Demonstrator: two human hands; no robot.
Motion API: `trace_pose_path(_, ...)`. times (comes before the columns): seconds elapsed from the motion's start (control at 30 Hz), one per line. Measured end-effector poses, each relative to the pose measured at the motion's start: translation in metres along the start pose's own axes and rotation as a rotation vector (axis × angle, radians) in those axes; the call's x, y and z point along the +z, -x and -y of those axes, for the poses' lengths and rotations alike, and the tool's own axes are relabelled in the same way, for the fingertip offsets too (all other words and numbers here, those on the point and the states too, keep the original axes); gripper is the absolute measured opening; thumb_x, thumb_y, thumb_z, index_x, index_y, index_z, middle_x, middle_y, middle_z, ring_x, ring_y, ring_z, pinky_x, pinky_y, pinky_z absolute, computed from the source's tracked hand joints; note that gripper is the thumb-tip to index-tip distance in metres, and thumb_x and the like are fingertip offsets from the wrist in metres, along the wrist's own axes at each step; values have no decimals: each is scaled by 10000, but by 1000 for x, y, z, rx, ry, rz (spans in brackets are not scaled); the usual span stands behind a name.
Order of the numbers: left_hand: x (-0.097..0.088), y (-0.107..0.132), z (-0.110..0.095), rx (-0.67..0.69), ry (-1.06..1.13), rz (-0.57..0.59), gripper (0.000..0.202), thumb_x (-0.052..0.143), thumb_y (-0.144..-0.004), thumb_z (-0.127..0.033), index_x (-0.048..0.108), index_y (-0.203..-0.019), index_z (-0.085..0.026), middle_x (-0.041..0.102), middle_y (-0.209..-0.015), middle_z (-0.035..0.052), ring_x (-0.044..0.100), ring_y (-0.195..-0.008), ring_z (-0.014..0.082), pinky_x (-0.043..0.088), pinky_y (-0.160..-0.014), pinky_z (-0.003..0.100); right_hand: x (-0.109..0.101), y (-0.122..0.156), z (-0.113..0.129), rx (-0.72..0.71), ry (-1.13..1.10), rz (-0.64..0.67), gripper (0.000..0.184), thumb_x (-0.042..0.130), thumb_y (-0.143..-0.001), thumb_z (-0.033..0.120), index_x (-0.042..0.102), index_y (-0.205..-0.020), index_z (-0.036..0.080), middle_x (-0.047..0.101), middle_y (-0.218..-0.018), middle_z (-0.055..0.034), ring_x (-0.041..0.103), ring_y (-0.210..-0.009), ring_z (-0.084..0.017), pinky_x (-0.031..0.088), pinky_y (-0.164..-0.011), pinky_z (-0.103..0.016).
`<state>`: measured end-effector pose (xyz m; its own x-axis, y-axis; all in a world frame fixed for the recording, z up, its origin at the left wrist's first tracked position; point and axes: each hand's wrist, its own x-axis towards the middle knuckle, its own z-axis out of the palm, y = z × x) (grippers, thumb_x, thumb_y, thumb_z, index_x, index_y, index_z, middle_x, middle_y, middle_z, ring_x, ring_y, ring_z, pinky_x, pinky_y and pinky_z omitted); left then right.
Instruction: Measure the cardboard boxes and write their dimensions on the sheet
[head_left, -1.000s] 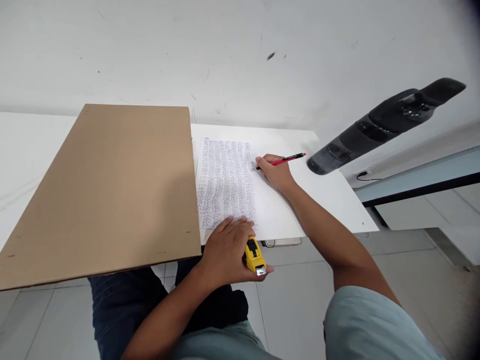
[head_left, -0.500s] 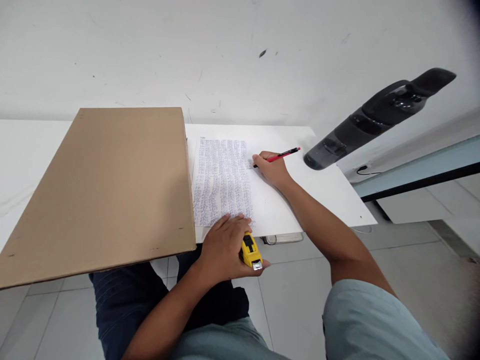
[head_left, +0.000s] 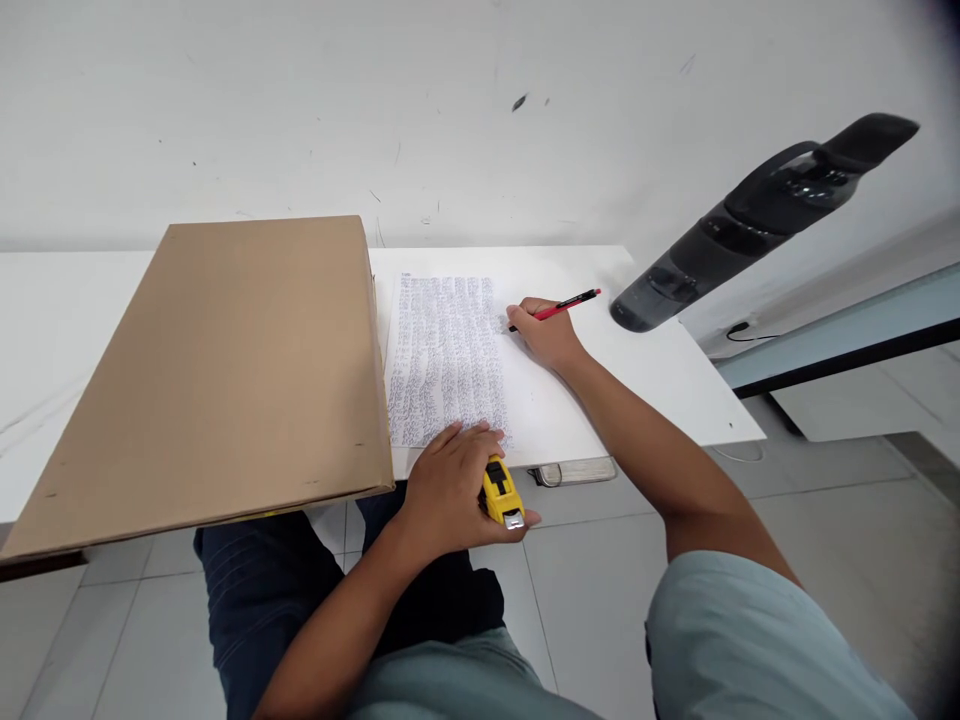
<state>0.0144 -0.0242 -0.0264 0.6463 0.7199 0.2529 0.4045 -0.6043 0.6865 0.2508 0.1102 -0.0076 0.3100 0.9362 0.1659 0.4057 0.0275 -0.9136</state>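
My left hand [head_left: 450, 492] is closed around a yellow tape measure [head_left: 501, 492], with its fingertips lying at the lower edge of a sheet of paper [head_left: 450, 360]. Dense blue handwriting fills the sheet. In my right hand [head_left: 549, 335] a red and black pen [head_left: 559, 308] is gripped between the fingers. Its tip points down and left, close to the paper's right edge; whether it touches is too small to tell. The paper lies flat on the white table [head_left: 547, 420].
A large brown cardboard box [head_left: 225, 370] covers the table's left part and overhangs its front edge. A dark handheld vacuum [head_left: 750, 230] stands at the right end, before the wall [head_left: 420, 110]. A cable [head_left: 739, 328] hangs at the right.
My view has shifted slightly, so the box and vacuum sit a little differently in frame. Both hands keep their holds on the tape measure and pen, with almost no motion over the paper.
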Motion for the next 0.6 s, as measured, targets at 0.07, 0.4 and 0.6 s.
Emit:
trace_pose_path(0.07, 0, 0, 0, 4, -3, -2, 679, 790, -682, -657, 576, -1157, -222, 706, -1344, 116, 616, -1338, 306, 386, -1231, 518, 0, 0, -1, -4, 2, 8, 325, 608, -826, 234, 505, -519, 211, 428, -500, 56, 368, -530, -110, 325, -573, -289)
trace_pose_path(0.4, -3, 2, -2, -7, 12, 15, 694, 803, -688, -607, 563, -1215, -226, 713, -1320, 113, 599, -1356, 320, 362, -1237, 548, -2, 0, -12, -89, 46, -97, 319, 584, -921, 403, 590, -665, 214, 527, -618, 29, 493, -642, -150, 419, -661, -298)
trace_pose_path(0.6, 1, 8, 6, 55, -12, -88, 694, 835, -660, -589, 582, -1203, -239, 757, -1205, 71, 695, -1202, 303, 460, -1149, 529, 7, 1, -13, -245, 189, -130, 242, 613, -895, 412, 708, -986, 208, 673, -1020, -78, 608, -926, -221, 486, -903, -380)
